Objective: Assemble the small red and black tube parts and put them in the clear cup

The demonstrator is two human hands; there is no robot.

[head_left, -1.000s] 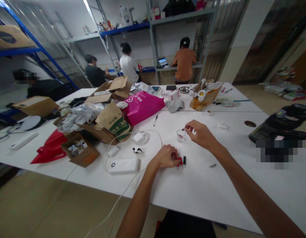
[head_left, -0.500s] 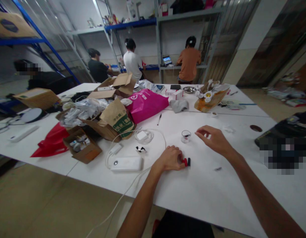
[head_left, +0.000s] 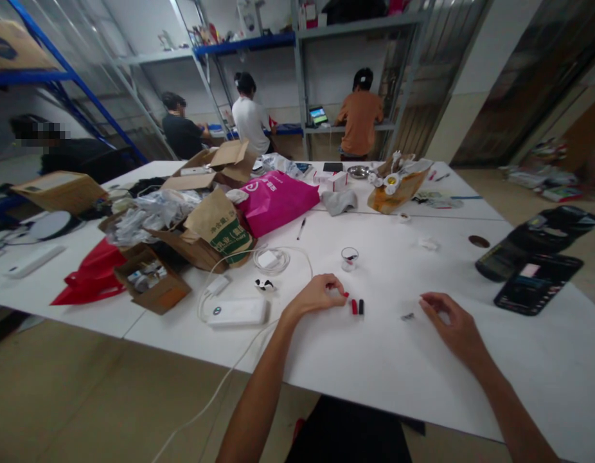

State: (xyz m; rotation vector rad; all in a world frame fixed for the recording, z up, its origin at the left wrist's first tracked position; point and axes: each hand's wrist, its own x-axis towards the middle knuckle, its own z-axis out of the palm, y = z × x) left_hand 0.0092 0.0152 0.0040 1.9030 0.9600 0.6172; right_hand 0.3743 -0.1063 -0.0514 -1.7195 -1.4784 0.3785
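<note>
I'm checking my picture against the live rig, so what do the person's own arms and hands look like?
Both are bare: the left hand and right hand show no glove, and I can make out no ring, watch or band. No sleeve shows on either forearm, nor any cable or marking. Dark clothing covers the lap.

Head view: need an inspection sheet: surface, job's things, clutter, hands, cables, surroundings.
Surface: white table; round hole at right.
Job's things: red piece and black piece side by side; clear cup beyond, dark contents.
Clutter: pink bag, open cartons, left; phone, right.
Left hand: at another red piece; hold unclear.
Right hand: open, beside small dark pieces, apart from them.
Cables: white cable coiled at left; one trails over near edge.
Surroundings: shelves and people beyond the table.
</note>
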